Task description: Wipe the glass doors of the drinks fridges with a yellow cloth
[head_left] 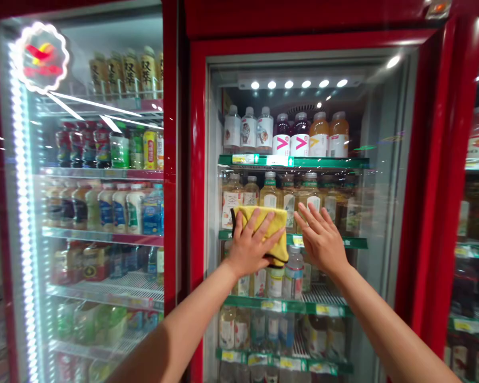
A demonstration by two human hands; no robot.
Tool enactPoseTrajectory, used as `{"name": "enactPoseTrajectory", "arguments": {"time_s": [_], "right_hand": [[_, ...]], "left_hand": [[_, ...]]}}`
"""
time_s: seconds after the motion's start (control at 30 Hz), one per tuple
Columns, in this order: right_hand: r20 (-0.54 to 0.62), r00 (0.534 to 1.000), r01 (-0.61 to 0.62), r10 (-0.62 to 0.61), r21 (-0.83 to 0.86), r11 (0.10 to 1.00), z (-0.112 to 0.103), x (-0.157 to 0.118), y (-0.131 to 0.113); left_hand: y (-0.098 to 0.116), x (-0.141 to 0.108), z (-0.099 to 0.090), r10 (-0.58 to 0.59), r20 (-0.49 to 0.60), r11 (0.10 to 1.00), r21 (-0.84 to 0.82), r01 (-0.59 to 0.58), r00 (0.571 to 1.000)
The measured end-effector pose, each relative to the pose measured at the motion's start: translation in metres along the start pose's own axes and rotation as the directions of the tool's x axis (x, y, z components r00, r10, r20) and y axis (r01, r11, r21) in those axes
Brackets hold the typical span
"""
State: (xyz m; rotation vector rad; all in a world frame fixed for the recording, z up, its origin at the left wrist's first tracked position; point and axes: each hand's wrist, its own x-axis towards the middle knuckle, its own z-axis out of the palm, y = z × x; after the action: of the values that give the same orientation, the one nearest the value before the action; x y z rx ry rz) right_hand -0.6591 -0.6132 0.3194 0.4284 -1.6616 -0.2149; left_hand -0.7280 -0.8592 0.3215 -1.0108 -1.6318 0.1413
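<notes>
Onscreen I see one yellow cloth [277, 219] under my left hand's [250, 246] released fingers, right hand [322, 242] released too, seven top-shelf bottles [282, 139] above.

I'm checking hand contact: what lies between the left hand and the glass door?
A yellow cloth with dark edging lies under the left hand, against the glass door, in the head view.

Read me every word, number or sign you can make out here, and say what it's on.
"双", next character unclear: gold bottles, left cooler.
"茶": white-labelled bottles, middle cooler.
"V": purple bottles, middle cooler.
"↑": green shelf strip.
Too blurred or small: round lit sign, price tags, most other labels.
No text visible: yellow cloth.
</notes>
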Motion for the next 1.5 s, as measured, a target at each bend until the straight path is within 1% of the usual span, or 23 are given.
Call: {"name": "enactPoseTrajectory", "arguments": {"time_s": [0.07, 0.13, 0.17, 0.23, 0.27, 0.3, 0.4, 0.47, 0.53, 0.6, 0.67, 0.73, 0.8, 0.87, 0.93, 1.0, 1.1, 1.13, 1.2, 1.27, 1.33, 1.43, 1.5], "right_hand": [[0.025, 1.000, 0.009, -0.009, -0.006, 1.000, -0.005, -0.010, 0.006], [0.039, 0.999, 0.020, -0.020, -0.014, 1.000, -0.010, -0.018, 0.013], [0.043, 0.999, 0.023, -0.023, -0.018, 1.000, -0.013, -0.021, 0.017], [0.045, 0.999, 0.024, -0.023, -0.019, 1.000, -0.018, -0.025, 0.024], [0.046, 0.999, 0.023, -0.023, -0.017, 1.000, -0.020, -0.026, 0.026], [0.046, 0.999, 0.022, -0.021, -0.015, 1.000, -0.021, -0.027, 0.028], [0.047, 0.999, 0.018, -0.017, -0.013, 1.000, -0.026, -0.033, 0.035], [0.060, 0.998, 0.013, -0.012, -0.017, 1.000, -0.031, -0.039, 0.041], [0.083, 0.996, 0.007, -0.005, -0.024, 1.000, -0.036, -0.046, 0.049], [0.106, 0.994, 0.007, -0.003, -0.032, 0.999, -0.041, -0.051, 0.058], [0.118, 0.993, 0.011, -0.006, -0.038, 0.999, -0.044, -0.052, 0.064], [0.123, 0.992, 0.011, -0.006, -0.042, 0.999, -0.046, -0.050, 0.068], [0.122, 0.993, 0.007, -0.001, -0.048, 0.999, -0.047, -0.048, 0.068], [0.118, 0.993, 0.003, 0.004, -0.057, 0.998, -0.048, -0.047, 0.067], [0.117, 0.993, -0.013, 0.021, -0.071, 0.997, -0.050, -0.049, 0.067], [0.118, 0.991, -0.049, 0.060, -0.095, 0.994, -0.053, -0.054, 0.070], [0.125, 0.986, -0.095, 0.112, -0.139, 0.986, -0.059, -0.063, 0.078], [0.131, 0.984, -0.098, 0.118, -0.149, 0.984, -0.060, -0.065, 0.080], [0.145, 0.982, -0.095, 0.119, -0.164, 0.982, -0.062, -0.066, 0.082], [0.153, 0.981, -0.093, 0.121, -0.180, 0.979, -0.061, -0.065, 0.080], [0.163, 0.978, -0.095, 0.129, -0.202, 0.975, -0.061, -0.062, 0.077], [0.203, 0.970, -0.085, 0.133, -0.230, 0.969, -0.063, -0.063, 0.076], [0.223, 0.968, -0.061, 0.119, -0.250, 0.966, -0.067, -0.068, 0.081]], "left_hand": [[-0.008, -0.020, 0.000, 0.069, 0.020, 0.998, -0.012, -0.068, 0.997], [-0.018, -0.014, -0.005, -0.059, -0.006, 0.998, -0.011, 0.059, 0.998], [-0.021, -0.001, -0.008, -0.180, -0.046, 0.984, -0.010, 0.180, 0.983], [-0.019, 0.037, -0.013, -0.442, -0.153, 0.896, -0.030, 0.443, 0.884], [-0.013, 0.058, -0.014, -0.517, -0.192, 0.854, -0.050, 0.518, 0.834], [-0.004, 0.076, -0.013, -0.535, -0.200, 0.843, -0.062, 0.534, 0.821], [0.028, 0.095, -0.006, -0.363, -0.134, 0.932, -0.066, 0.357, 0.922], [0.042, 0.079, -0.001, -0.168, -0.065, 0.984, -0.068, 0.163, 0.984], [0.043, 0.056, 0.002, -0.006, -0.023, 0.997, -0.079, 0.004, 1.000], [0.033, 0.042, 0.001, -0.024, -0.020, 0.997, -0.078, 0.022, 1.000], [0.022, 0.050, -0.002, -0.175, -0.075, 0.983, -0.070, 0.170, 0.982], [0.019, 0.078, -0.005, -0.331, -0.162, 0.943, -0.085, 0.321, 0.930], [0.027, 0.112, -0.006, -0.392, -0.214, 0.920, -0.109, 0.377, 0.895], [0.042, 0.137, -0.005, -0.336, -0.197, 0.941, -0.114, 0.319, 0.921], [0.055, 0.141, -0.002, -0.192, -0.134, 0.978, -0.110, 0.178, 0.972], [0.060, 0.124, 0.002, -0.004, -0.078, 0.994, -0.112, -0.005, 0.997], [0.045, 0.085, 0.006, 0.219, -0.054, 0.969, -0.106, -0.224, 0.974], [0.037, 0.076, 0.007, 0.228, -0.066, 0.967, -0.100, -0.234, 0.971], [0.023, 0.074, 0.007, 0.123, -0.115, 0.986, -0.095, -0.134, 0.986], [0.018, 0.092, 0.005, -0.045, -0.167, 0.993, -0.111, 0.027, 0.985], [0.026, 0.121, 0.003, -0.143, -0.192, 0.983, -0.139, 0.117, 0.971], [0.052, 0.149, 0.006, -0.057, -0.186, 0.987, -0.155, 0.028, 0.981], [0.068, 0.143, 0.013, 0.071, -0.170, 0.985, -0.141, -0.095, 0.983]]}}
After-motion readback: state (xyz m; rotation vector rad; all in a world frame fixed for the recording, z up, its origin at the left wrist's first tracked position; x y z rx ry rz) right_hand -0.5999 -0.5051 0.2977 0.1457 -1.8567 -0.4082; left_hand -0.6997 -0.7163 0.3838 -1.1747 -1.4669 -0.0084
